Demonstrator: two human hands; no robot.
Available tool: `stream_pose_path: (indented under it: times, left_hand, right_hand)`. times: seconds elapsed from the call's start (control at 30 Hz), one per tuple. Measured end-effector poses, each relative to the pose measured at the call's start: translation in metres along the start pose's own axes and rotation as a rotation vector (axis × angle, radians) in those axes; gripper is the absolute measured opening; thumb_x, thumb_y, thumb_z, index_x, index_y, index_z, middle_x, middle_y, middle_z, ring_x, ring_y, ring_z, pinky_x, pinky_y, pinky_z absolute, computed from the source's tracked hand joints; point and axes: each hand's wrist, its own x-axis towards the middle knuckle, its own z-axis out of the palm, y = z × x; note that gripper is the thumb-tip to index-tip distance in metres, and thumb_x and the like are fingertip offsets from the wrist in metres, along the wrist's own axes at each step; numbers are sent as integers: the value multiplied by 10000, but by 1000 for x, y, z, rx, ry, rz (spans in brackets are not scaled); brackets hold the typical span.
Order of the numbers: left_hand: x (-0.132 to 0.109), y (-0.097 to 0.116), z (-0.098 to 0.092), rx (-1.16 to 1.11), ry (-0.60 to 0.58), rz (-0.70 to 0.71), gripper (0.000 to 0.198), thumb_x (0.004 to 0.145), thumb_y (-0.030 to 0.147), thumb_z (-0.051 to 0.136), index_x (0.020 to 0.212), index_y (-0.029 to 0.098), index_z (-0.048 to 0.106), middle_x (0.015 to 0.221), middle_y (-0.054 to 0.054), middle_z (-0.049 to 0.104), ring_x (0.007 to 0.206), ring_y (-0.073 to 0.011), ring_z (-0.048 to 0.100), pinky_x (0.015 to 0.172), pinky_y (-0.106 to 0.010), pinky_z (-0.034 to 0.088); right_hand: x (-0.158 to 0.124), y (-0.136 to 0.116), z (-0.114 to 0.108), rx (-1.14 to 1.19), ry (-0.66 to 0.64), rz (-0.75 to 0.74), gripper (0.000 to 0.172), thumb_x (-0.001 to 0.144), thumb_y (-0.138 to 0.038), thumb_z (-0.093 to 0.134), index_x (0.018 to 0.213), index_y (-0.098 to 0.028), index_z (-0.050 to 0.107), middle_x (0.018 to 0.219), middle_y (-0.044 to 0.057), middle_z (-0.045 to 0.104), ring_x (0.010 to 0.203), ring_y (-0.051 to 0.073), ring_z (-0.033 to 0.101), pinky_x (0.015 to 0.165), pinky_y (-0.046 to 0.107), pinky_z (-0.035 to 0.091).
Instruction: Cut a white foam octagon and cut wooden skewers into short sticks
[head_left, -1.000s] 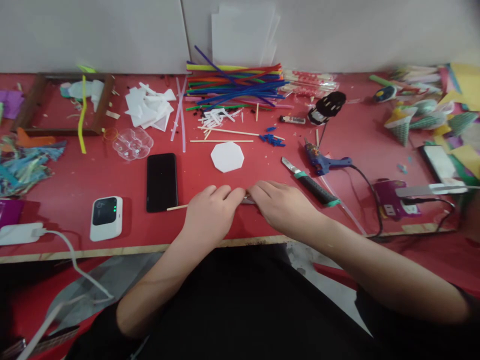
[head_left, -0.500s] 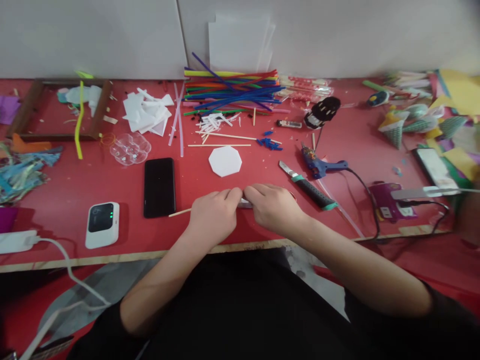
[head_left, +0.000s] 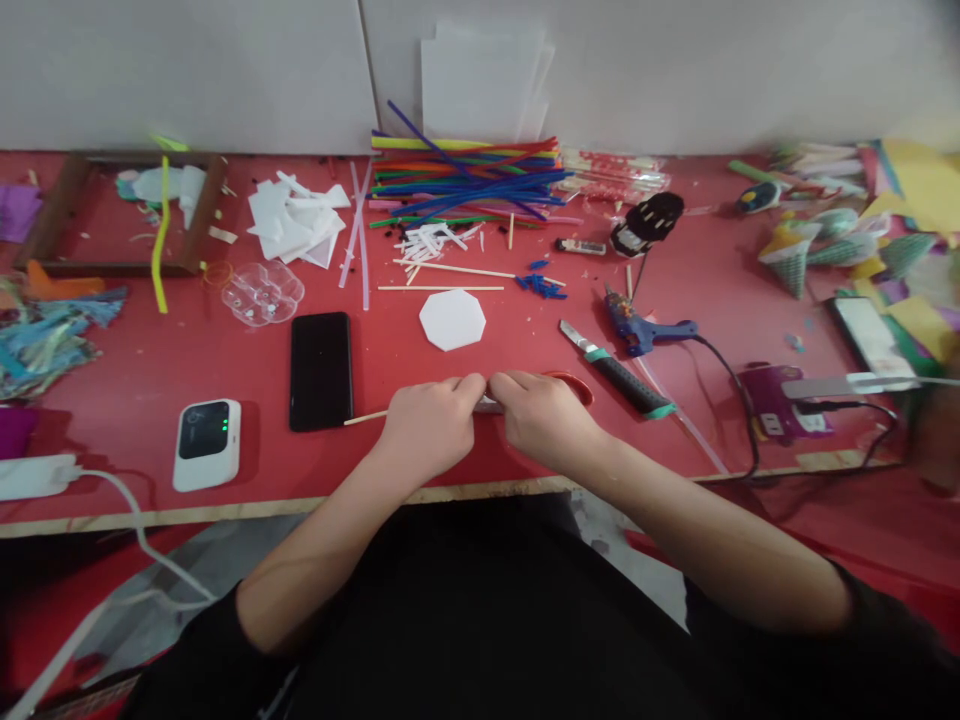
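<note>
My left hand [head_left: 431, 425] is closed around a thin wooden stick [head_left: 365, 418], whose end sticks out to the left. Fingertips almost touching it, my right hand [head_left: 551, 415] is also closed; what it grips is hidden. Under the hands lie scissors, with grey metal [head_left: 491, 404] in the gap and an orange-red handle loop [head_left: 579, 384] beyond the right hand. A white octagonal piece [head_left: 452, 320] lies just behind the hands. To the right rests a utility knife [head_left: 626, 380] with its blade out.
A black phone [head_left: 321, 370] and a white device [head_left: 206, 445] lie left. A blue glue gun [head_left: 645, 332] with a cord is at the right. Farther back are coloured sticks [head_left: 465, 180], white paper scraps [head_left: 296, 220], small blue pieces [head_left: 541, 285] and a wooden frame [head_left: 45, 215].
The hands stay together in nearly the same place, still gripping. More of the scissors' orange-red handle shows beside the right hand. The view has shifted slightly.
</note>
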Motion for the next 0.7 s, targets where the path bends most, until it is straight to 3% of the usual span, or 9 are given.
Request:
stream_pose_path:
  times: [0.27,0.7]
  left_hand:
    - [0,-1,-2,6,-27,25,206,870,113,436,951,206,600,834,-51,742,723,-262,714,534,-309,329]
    - [0,0,0,-3,-24,26,216,895,133,438,1010,219,598,886,-50,751,768,-264,724,549,-306,345]
  right_hand:
    - [-1,-2,2,-4,-109,22,223,783,-25,421,872,-163,573,766,72,648,598,165,507,569,275,290]
    - [-1,-4,2,-31,-88,49,216,803,-26,424,874,-167,571,782,87,657,635,188,547,572,288,290]
